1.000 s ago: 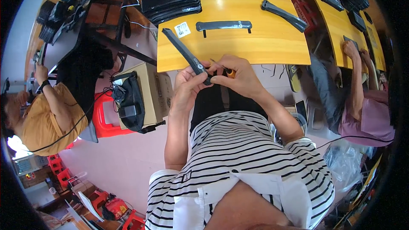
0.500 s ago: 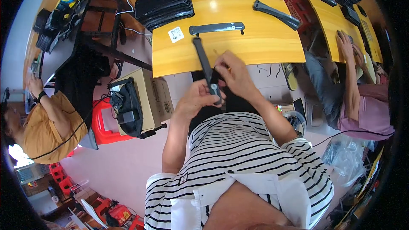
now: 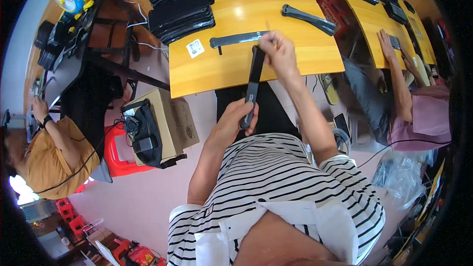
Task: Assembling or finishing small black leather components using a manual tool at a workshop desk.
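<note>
My left hand [image 3: 231,120] is closed around the lower end of a long black strap [image 3: 254,74], held upright in front of my waist, its upper end over the table's near part. At that upper end, my right hand [image 3: 281,54] is raised with its fingers pinched together; what they hold, if anything, is too small or hidden to name. A second black strap in shiny wrapping [image 3: 236,38] lies crosswise just beyond, its right end covered by my right hand. Further right, another black strap bundle [image 3: 309,18] lies slanted on the table.
Stacks of black wrapped straps [image 3: 180,19] stand at the yellow table's [image 3: 197,79] back left, near a white label [image 3: 195,48]. Beside the table are a cardboard box [image 3: 172,123] with a black bag and a red stool [image 3: 116,148]. Co-workers sit left and right.
My right hand has moved up and away from my left hand, toward the crosswise strap. The held strap has swung to the right at its upper end.
</note>
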Action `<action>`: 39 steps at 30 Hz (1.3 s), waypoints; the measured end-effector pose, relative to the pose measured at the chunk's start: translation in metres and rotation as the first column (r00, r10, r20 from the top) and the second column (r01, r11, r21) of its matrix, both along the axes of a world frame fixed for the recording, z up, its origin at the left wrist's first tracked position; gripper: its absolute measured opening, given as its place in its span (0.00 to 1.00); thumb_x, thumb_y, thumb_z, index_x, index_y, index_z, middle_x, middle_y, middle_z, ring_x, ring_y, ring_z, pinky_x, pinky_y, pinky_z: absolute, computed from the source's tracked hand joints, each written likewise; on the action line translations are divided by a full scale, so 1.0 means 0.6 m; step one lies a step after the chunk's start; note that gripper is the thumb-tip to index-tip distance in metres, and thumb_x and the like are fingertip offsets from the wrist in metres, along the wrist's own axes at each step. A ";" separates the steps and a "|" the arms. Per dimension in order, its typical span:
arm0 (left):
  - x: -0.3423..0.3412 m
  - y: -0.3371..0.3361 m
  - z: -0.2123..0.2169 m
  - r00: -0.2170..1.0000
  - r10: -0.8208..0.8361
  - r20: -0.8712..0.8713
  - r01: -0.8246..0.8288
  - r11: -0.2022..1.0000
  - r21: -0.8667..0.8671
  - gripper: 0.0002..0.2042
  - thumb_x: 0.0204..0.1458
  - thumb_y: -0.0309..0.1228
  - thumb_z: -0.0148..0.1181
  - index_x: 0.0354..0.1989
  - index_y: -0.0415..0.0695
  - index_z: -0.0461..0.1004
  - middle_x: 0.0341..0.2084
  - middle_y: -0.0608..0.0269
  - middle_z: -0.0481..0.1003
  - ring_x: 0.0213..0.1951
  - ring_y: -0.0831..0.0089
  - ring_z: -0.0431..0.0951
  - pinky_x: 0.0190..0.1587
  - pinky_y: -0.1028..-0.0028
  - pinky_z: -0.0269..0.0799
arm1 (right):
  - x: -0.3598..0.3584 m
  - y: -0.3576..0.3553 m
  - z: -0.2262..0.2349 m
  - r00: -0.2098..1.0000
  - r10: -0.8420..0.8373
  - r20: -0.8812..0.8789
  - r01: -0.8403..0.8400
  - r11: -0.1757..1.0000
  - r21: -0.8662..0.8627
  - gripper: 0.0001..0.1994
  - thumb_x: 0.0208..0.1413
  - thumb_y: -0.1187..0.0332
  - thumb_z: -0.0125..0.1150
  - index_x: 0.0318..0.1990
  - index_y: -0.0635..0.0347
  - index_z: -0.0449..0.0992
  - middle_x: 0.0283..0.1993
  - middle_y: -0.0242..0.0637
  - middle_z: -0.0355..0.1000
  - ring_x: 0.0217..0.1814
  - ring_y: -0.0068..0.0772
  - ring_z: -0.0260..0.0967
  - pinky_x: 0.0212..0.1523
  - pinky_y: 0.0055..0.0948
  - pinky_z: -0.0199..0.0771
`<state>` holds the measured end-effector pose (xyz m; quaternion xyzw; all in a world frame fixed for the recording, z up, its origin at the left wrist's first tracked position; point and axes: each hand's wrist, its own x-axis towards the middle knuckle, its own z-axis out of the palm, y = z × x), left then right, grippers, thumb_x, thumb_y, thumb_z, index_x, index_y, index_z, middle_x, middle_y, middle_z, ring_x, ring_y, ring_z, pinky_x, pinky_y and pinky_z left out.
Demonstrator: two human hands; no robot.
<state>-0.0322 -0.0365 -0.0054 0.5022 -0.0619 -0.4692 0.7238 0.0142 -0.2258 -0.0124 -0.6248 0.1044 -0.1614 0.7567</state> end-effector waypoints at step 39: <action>0.164 0.112 -0.130 0.356 0.222 0.908 -0.905 0.323 0.276 0.21 0.38 0.30 0.67 0.44 0.38 0.72 0.28 0.57 0.72 0.28 0.68 0.71 0.33 0.70 0.70 | -0.126 -0.134 0.158 0.956 -0.006 -0.292 -0.138 0.871 -0.471 0.02 0.45 0.75 0.61 0.26 0.64 0.75 0.21 0.28 0.69 0.22 0.13 0.65 0.18 0.12 0.61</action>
